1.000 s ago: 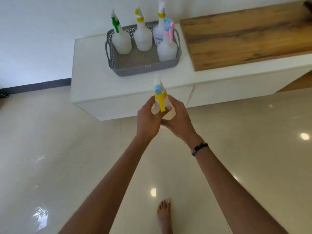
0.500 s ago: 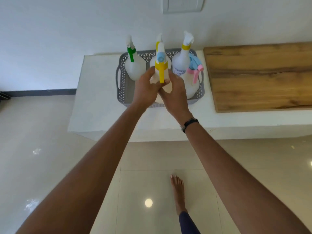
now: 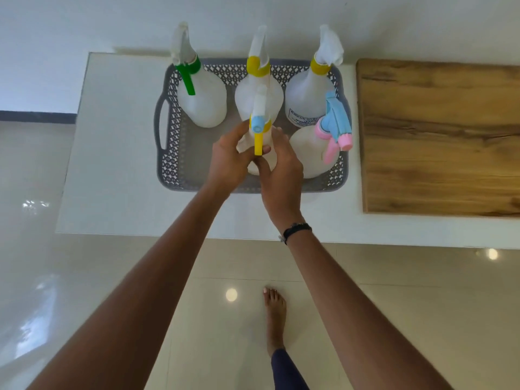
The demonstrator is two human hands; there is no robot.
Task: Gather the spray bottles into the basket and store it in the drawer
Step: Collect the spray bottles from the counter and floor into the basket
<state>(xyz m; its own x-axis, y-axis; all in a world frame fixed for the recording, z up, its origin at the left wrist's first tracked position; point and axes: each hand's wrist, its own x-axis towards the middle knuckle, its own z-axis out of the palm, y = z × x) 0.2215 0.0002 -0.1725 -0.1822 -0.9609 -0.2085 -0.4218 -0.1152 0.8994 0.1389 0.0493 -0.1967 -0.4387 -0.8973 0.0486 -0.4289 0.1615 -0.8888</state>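
A grey lattice basket (image 3: 168, 161) stands on a white cabinet top (image 3: 112, 164). Inside it stand several white spray bottles: one with a green trigger (image 3: 202, 99), one with a yellow collar (image 3: 259, 88), another with a yellow collar (image 3: 309, 99) and one with a pink and blue head (image 3: 312, 153). Both my hands hold a white bottle with a yellow trigger and blue nozzle (image 3: 260, 128) over the basket's front middle. My left hand (image 3: 228, 161) grips its left side, my right hand (image 3: 281, 167) its right side. Its base is hidden behind my fingers.
A wooden slab (image 3: 439, 136) lies on the cabinet top to the right of the basket. A white wall rises behind the cabinet. Glossy floor tiles and my bare foot (image 3: 274, 313) are below.
I stepped up to the cabinet. Both hands carried the yellow-trigger bottle from in front of the cabinet to over the basket and lowered it into the front middle.
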